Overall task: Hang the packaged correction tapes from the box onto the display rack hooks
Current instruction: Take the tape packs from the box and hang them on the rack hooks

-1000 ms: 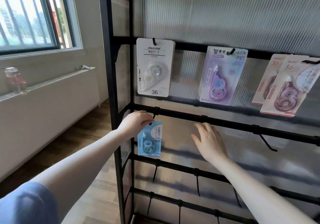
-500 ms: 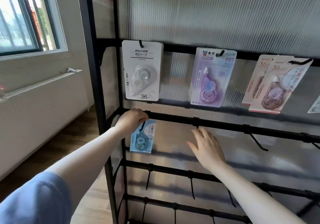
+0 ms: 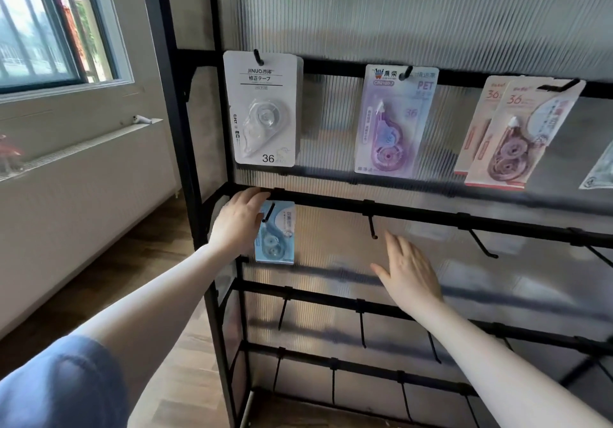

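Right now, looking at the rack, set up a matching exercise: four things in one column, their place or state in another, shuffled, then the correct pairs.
Things
1. white package
2. purple package
3. blue package
4. right hand

Places or states
A. on the second rail's leftmost hook, beside the left hand
B. fingers straight, holding nothing
C. top rail, leftmost hook
D. top rail, second hook from the left

Pairs: 1-C, 2-D, 3-A, 4-B
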Tool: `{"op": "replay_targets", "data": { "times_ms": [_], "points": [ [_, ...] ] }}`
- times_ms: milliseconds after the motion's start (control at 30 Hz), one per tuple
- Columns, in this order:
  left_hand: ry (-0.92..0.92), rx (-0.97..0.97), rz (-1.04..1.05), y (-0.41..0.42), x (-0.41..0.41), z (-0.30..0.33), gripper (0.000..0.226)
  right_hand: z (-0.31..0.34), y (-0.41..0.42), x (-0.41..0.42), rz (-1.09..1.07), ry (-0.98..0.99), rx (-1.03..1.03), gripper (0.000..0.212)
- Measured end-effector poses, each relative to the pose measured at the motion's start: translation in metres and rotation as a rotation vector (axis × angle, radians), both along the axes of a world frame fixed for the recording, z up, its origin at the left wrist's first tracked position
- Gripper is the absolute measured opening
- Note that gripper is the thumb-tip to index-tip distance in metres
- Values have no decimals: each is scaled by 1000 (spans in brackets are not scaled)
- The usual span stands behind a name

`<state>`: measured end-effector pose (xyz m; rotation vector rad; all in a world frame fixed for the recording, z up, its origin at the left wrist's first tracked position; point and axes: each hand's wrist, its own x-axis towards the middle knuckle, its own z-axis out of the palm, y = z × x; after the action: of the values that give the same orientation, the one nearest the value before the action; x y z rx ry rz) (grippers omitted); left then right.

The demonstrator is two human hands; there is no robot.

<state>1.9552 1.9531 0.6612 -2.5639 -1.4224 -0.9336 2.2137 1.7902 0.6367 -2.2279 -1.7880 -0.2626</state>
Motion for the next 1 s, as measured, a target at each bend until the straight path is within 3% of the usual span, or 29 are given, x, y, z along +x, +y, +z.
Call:
{"op": "replay_targets", "data": {
  "times_ms": [400, 733, 1000],
  "points": [
    [-36, -132, 221, -122, -6, -102, 55, -83, -57, 40, 51, 57, -146, 59],
    [22, -473, 165, -233, 55, -273, 57, -223, -141, 92, 42, 195, -413, 56],
    [222, -664, 185, -293, 72, -379, 69, -343, -201, 119, 8, 229, -610, 55]
  ]
}}
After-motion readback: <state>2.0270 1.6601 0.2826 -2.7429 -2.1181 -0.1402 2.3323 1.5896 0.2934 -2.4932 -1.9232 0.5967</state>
